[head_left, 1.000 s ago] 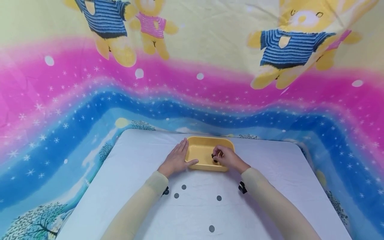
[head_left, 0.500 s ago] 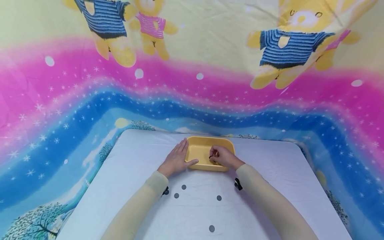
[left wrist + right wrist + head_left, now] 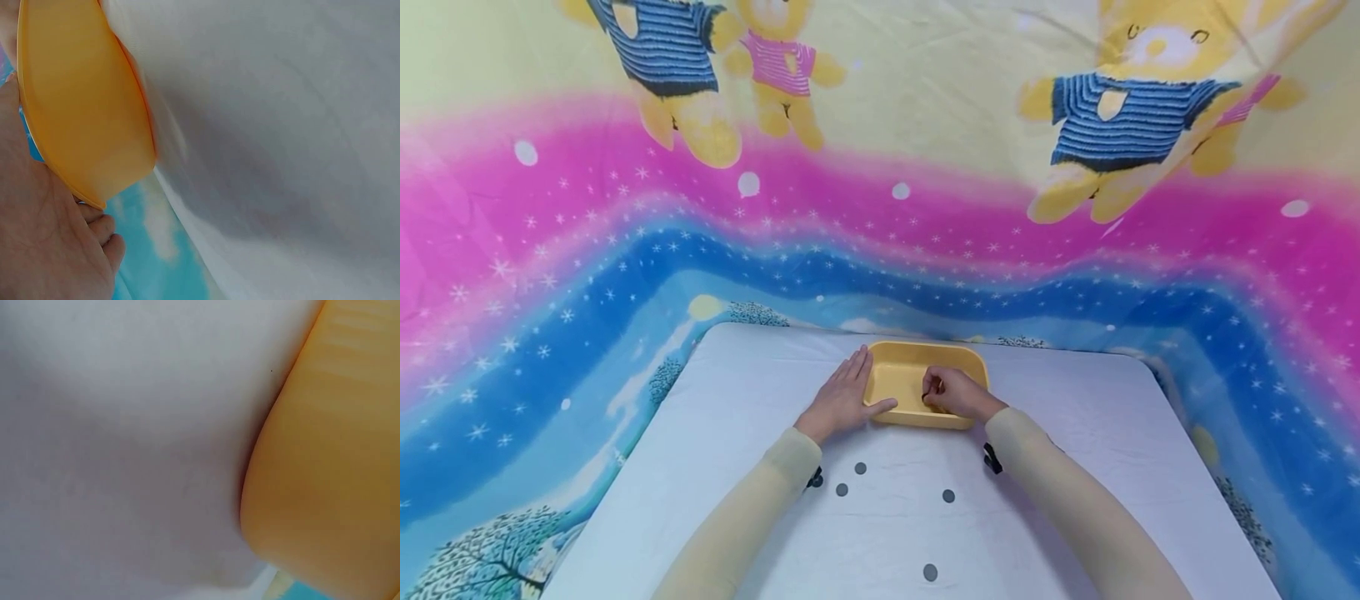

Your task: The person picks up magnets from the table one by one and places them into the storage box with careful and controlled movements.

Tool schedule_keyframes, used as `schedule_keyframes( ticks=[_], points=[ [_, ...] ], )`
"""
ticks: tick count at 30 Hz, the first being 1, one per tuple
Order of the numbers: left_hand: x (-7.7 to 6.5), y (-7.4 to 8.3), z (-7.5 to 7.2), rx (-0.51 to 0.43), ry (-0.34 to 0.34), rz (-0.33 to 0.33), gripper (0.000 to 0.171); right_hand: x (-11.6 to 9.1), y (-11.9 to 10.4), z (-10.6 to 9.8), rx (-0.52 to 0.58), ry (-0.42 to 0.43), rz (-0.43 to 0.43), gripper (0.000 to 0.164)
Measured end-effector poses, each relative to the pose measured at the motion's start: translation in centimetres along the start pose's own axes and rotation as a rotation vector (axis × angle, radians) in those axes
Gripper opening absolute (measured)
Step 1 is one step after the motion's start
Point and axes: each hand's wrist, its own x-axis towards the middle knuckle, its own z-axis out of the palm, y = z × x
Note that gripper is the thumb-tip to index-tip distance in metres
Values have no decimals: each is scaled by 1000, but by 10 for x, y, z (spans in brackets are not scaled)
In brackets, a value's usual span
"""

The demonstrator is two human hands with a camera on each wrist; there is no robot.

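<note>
A yellow rectangular box (image 3: 891, 379) stands near the far edge of the white table. My left hand (image 3: 838, 400) rests against its left end, fingers straight along the rim and thumb over the front corner; the left wrist view shows that hand's palm (image 3: 53, 231) beside the box wall (image 3: 94, 94). Inside the right half of the box, my right hand (image 3: 958, 393) pinches a small dark piece (image 3: 924, 397), mostly covered by the fingers. The right wrist view shows only the outer box wall (image 3: 325, 469) and tabletop, with the right hand out of sight.
Several flat dark grey discs lie on the white table (image 3: 760, 350) in front of the box, one disc (image 3: 948, 496) to the right and another disc (image 3: 930, 572) nearest me. A patterned cloth (image 3: 880, 233) hangs behind and around the table.
My right hand has moved slightly left and lower within the box, and the dark piece is now more hidden by its fingers. The left hand and the loose discs have stayed put.
</note>
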Motion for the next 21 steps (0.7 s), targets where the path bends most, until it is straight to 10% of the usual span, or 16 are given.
schedule_keyframes(
  ticks=[21],
  points=[
    [0,0,2,6,22,20,113,1,1,1,-26,-6,6,9]
  ],
)
